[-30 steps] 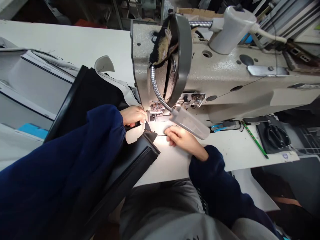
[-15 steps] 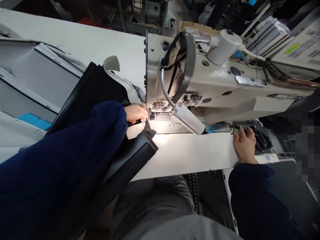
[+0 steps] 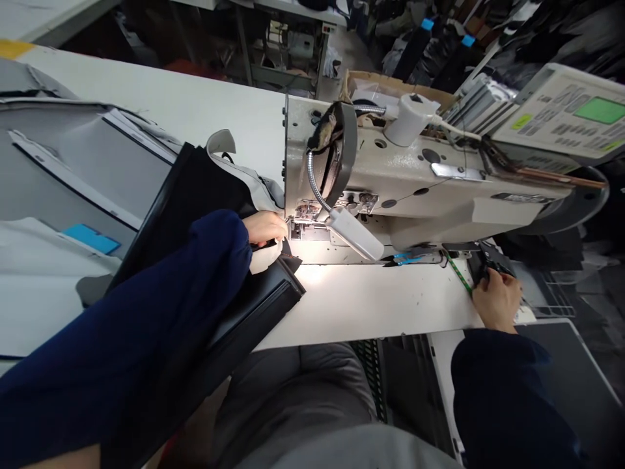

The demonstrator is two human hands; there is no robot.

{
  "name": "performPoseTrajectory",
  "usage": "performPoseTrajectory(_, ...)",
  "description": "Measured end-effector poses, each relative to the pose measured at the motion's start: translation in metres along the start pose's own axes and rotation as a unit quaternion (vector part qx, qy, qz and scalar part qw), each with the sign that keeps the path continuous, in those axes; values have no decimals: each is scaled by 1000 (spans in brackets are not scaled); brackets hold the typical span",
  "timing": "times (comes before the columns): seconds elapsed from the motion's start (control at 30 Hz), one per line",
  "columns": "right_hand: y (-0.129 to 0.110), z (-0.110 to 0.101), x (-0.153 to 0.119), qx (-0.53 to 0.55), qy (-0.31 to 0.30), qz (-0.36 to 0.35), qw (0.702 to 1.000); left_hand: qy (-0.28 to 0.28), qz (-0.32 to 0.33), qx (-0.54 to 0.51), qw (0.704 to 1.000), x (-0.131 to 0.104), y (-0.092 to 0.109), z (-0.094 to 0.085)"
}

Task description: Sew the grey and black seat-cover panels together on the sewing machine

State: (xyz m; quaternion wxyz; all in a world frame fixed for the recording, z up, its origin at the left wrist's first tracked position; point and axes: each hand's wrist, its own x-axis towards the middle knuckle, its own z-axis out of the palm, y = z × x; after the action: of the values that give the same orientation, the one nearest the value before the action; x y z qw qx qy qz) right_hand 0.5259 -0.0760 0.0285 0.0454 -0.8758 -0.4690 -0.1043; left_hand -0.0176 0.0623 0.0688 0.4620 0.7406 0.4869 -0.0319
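Observation:
My left hand (image 3: 266,228) is closed in a pinch on the edge of a black leather-like piece (image 3: 258,296), just left of the sewing machine's needle area (image 3: 305,228). A pale flap (image 3: 265,258) sticks out under the fingers. The black piece hangs over the table's front edge, partly covered by my blue sleeve. At the table's right end my right hand (image 3: 498,301) is closed, fingers curled at small black items (image 3: 500,260); what it grips is hidden. A green strip (image 3: 458,275) lies beside it.
The sewing machine (image 3: 351,163) stands across the white table (image 3: 371,299), its lamp (image 3: 356,233) lit. Blue-handled tools (image 3: 407,258) lie beneath its arm. Grey panels (image 3: 58,163) are piled on the left. A control box with a green screen (image 3: 566,111) sits behind at right.
My right hand has shifted right and slightly down, and its fingers have curled in. More of the green strip shows. My left hand stays by the needle area. The view has tilted.

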Motion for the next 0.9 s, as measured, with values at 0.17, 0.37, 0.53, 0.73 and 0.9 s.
performPoseTrajectory(0.17, 18, 2, 13, -18, -15, 35, 999, -21, 30, 15, 999, -8, 4, 1)
performPoseTrajectory(0.37, 45, 3, 37, 29, -23, -20, 999, -36, 1, 13, 999, -11, 4, 7)
performPoseTrajectory(0.53, 49, -11, 66, 42, -81, -54, 994, -38, 12, -5, 999, -16, 6, 3)
performPoseTrajectory(0.73, 40, -48, -2, 286, -105, 112, 946, -38, 22, -22, 999, -22, 5, 0)
performPoseTrajectory(0.9, -2, -70, -126, 505, -181, 71, 841, -18, 23, -42, 999, -26, 5, 0)
